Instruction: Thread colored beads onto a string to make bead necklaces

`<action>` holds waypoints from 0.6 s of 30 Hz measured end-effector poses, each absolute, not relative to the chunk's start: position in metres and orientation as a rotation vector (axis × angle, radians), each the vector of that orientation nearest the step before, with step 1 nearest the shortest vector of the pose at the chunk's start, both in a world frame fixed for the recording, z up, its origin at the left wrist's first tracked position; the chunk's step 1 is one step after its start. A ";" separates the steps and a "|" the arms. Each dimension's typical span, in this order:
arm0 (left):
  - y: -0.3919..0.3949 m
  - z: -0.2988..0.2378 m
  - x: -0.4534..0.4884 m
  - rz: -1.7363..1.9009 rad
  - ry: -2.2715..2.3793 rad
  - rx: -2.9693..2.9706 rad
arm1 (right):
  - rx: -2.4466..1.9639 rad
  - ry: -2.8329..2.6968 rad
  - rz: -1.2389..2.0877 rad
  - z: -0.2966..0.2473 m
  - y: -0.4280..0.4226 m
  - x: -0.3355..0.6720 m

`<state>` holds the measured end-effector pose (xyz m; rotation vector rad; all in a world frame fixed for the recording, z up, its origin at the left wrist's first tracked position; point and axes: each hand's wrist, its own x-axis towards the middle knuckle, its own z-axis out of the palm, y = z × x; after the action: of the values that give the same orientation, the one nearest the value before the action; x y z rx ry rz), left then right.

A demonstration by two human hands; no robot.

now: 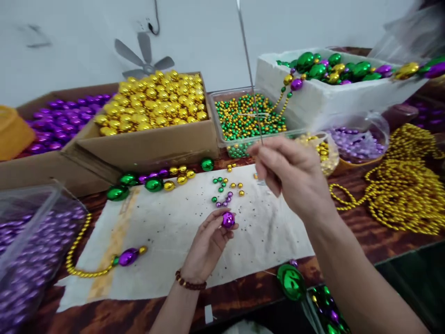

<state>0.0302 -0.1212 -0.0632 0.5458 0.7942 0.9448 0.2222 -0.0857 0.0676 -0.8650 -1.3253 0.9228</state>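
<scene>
In my left hand (208, 241), fingertips curl round a shiny purple bead (228, 220) above a white cloth (167, 246). My right hand (290, 169), raised higher and to the right, pinches the lower end of a long thin needle-like wire (248, 65) pointing upward; its exact kind is hard to make out. Just beyond the purple bead, small green, gold and lilac beads (229, 195) lie loose on the cloth. A gold bead strand (71, 253) with a large purple bead (128, 256) rests at the cloth's left.
Cardboard boxes of gold beads (156, 102) and purple beads (66, 116) stand behind. A clear tray (215, 118) holds small mixed beads; a white foam box (347, 95) holds bead strands. Gold strands (406, 185) pile up at right. A green face-shaped bead (291, 281) lies at the front edge.
</scene>
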 end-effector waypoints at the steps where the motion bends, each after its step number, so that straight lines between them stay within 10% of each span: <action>1: -0.121 -0.062 0.027 0.959 0.770 0.518 | -0.941 -1.304 0.974 0.051 -0.092 0.221; 8: -0.109 -0.057 0.017 1.124 0.816 0.627 | -1.287 -1.386 1.223 -0.065 -0.155 0.216; 18: -0.099 -0.042 0.030 1.391 1.125 1.352 | -1.299 -1.358 1.187 -0.083 -0.169 0.218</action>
<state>0.0297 -0.0988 -0.0418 1.3516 1.1251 1.3911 0.2179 -0.1689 -0.0829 -1.2989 -1.3576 1.1867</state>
